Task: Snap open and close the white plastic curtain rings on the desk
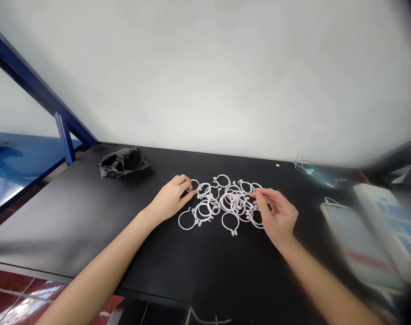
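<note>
1. Black desk (90,216) against a plain white wall (225,67). A blue frame (65,135) stands off to the left, a crumpled black bag (123,162) lies at the back left of the desk, and a phone (354,239) lies flat on the right.
2. The white plastic rings (225,203) lie in a loose, overlapping heap mid-desk between my hands, with a couple of strays on the near edge of the heap.
3. Step, as I judge it: working through the heap from both sides, a ring at a time.
4. My left hand (171,198) lies palm down with the fingers curled, fingertips touching a ring at the heap's left edge. I cannot tell whether it is pinched or only touched.
5. My right hand (278,216) is half open, wrist low, thumb and forefinger tips close together at the heap's right edge and the other fingers fanned loosely. Whether it grips a ring is unclear.
6. Both forearms angle inward from the near desk edge.
7. Next move likely calls for a fine fingertip pinch and a slow lift, since the rings overlap and their small tabs could snag neighbours.
</note>
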`<state>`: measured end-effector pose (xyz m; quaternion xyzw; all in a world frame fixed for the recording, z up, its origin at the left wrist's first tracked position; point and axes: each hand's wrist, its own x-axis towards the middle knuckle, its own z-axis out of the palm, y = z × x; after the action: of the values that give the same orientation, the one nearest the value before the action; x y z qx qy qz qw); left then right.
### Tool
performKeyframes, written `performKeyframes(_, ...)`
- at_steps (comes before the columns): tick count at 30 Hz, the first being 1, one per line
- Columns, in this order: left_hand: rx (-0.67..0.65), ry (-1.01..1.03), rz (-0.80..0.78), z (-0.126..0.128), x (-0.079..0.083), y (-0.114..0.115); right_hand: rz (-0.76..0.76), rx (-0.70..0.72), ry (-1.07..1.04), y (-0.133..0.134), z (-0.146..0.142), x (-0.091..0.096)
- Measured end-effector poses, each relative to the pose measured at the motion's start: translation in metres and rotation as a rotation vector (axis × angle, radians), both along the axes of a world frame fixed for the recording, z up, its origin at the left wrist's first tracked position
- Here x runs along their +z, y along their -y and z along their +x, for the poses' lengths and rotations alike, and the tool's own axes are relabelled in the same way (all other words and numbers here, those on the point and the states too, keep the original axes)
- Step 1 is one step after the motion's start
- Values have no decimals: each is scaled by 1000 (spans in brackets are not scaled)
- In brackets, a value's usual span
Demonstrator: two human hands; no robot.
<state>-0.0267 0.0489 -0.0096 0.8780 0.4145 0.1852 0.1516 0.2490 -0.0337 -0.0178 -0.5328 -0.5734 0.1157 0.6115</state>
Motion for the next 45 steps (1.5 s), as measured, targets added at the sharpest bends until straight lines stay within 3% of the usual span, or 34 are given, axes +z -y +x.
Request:
performKeyframes(6, -62, 10, 69, -2, 8, 2, 74, 58, 47, 5, -1, 3)
performKeyframes(8, -58, 119, 155, 5, 12, 10, 136, 94, 116, 9, -4, 7)
performKeyframes(11, -171, 280, 363, 22, 17, 32, 181, 238, 250, 15, -13, 16)
performKeyframes(14, -292, 292, 532, 36, 17, 53, 147, 381, 330, 21, -26, 23)
performKeyframes(16, -329, 300, 582, 41, 16, 61, 129, 402, 349, 24, -32, 26)
performKeyframes(23, -215, 487, 496, 40, 16, 65, 102, 364, 331, 36, -37, 31)
performKeyframes(27, -291, 491, 387, 45, 12, 67, 78, 351, 382, 45, -44, 33)
performKeyframes(36, -300, 534, 324, 49, 13, 72, 81, 323, 407, 49, -46, 31)
performKeyframes(41, -320, 444, 384, 44, 16, 60, 78, 345, 300, 44, -43, 22)
performKeyframes(43, -231, 317, 460, 34, 18, 45, 61, 359, 222, 40, -41, 15)
performKeyframes(45, -9, 145, 483, 19, 18, 25, 55, 358, 163, 36, -39, 8)
